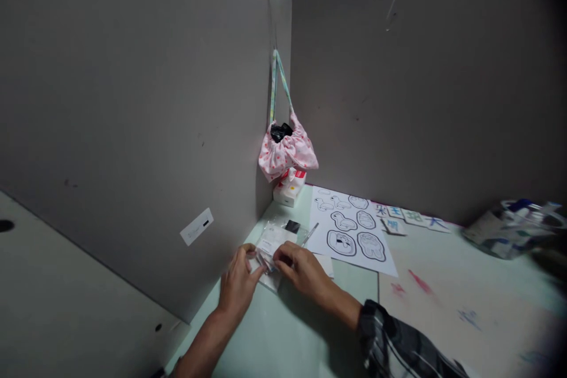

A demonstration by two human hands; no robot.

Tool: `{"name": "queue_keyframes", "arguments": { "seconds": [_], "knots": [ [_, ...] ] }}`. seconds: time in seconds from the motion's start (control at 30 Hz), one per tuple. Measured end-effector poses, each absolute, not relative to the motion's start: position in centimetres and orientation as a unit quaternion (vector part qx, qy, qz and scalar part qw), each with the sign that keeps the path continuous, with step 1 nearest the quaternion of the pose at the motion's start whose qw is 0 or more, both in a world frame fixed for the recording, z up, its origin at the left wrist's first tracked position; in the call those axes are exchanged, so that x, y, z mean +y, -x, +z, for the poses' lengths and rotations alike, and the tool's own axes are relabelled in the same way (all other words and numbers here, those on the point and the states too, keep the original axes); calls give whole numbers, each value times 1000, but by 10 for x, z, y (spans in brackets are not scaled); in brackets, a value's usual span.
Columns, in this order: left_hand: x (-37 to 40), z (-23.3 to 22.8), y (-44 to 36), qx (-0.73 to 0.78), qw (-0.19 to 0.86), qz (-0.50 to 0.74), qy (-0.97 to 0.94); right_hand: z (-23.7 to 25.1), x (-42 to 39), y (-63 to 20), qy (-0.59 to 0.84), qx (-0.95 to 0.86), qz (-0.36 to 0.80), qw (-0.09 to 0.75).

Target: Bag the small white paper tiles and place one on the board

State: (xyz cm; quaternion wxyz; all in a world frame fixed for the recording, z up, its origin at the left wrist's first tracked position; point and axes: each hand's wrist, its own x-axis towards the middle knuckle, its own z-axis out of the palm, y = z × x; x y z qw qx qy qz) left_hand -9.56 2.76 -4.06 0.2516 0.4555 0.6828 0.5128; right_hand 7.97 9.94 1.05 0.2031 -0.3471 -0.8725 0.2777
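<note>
Your left hand curves partly open at a small plastic packet, six o'clock in view; your right hand brings thumb and fingertips close together at its edge. I cannot tell whether either grips. Handling seems unfinished; a white packet lies just beyond, at one o'clock.

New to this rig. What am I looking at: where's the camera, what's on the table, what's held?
No robot here: these are a person's bare left hand and right hand. The single picture comes from a camera on that person's head, looking forward and down. On the pale green table lie flat packets, a pen, a sheet of line drawings and a tissue pack. Both hands' fingers are at the packets; exactly what each grips is too small to tell.
</note>
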Motion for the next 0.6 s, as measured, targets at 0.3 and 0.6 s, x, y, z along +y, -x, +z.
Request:
{"name": "queue_keyframes", "arguments": {
  "seconds": [0.3, 0.6],
  "knots": [
    [36, -55, 121, 669, 173, 452, -564, -5, 73, -105, 476, -850, 210, 80],
    [39, -66, 125, 670, 137, 473, -555, -15, 54, -78, 472, -858, 191, 73]
  ]
}}
